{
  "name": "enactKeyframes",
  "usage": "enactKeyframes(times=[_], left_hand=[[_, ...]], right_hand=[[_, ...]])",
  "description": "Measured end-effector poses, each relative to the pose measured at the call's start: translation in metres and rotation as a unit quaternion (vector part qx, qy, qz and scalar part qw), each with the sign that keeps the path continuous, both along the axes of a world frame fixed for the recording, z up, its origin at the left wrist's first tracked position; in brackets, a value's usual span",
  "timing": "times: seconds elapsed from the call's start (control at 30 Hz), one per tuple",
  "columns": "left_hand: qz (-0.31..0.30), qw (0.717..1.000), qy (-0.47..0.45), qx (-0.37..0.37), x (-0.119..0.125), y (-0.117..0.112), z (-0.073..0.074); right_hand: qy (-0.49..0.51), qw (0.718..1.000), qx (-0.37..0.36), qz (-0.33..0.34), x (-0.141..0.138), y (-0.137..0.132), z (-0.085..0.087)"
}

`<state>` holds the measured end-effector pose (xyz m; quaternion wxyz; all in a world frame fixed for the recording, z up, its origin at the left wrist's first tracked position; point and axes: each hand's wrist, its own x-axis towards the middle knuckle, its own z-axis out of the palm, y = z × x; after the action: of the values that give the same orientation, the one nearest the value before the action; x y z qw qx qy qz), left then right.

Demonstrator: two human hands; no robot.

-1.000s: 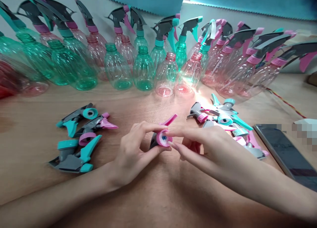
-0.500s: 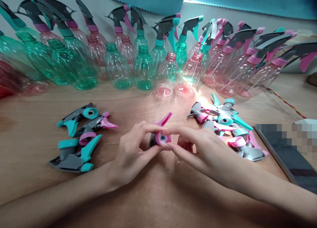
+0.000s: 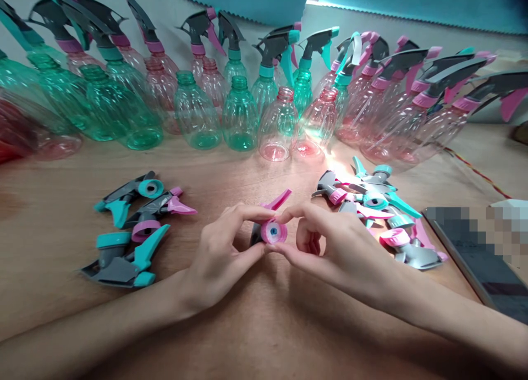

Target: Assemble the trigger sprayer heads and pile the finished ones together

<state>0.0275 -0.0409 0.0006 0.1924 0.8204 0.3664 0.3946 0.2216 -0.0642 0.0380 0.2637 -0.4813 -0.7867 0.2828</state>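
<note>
Between my hands is a trigger spray head [image 3: 274, 232] with a dark grey body, a pink collar and a pink trigger; the collar's open underside faces me. My left hand [image 3: 225, 256] is closed, thumb and forefinger pinching the spray head from the left. My right hand [image 3: 330, 245] is closed too, its thumb and forefinger at the right side of the pink collar, other fingers curled. Left of my hands lie several loose spray heads [image 3: 117, 259] in grey with teal or pink parts. On the right is a heap of similar spray heads [image 3: 374, 200].
Along the back stand green bottles [image 3: 239, 116] and pink bottles [image 3: 277, 127], some open-necked, many with spray heads on. A dark phone-like slab [image 3: 462, 248] lies at the right, partly blurred out. A red-yellow twisted wire [image 3: 478, 171] runs behind it.
The spray head has turned slightly, so its collar opening faces me more fully. My right thumb and forefinger have shifted around the collar. The loose spray heads and bottles have stayed put.
</note>
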Motion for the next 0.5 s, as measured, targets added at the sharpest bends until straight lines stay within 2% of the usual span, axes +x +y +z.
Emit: enactKeyframes(times=[0.23, 0.5], left_hand=[[-0.006, 1.0, -0.002, -0.008, 0.0005, 0.0004, 0.0009], [-0.017, 0.999, -0.011, -0.029, -0.0009, 0.0001, -0.001]], right_hand=[[-0.013, 1.0, 0.019, 0.014, 0.0024, 0.003, -0.0044], [-0.012, 0.999, 0.007, 0.049, 0.0037, 0.0073, -0.0019]])
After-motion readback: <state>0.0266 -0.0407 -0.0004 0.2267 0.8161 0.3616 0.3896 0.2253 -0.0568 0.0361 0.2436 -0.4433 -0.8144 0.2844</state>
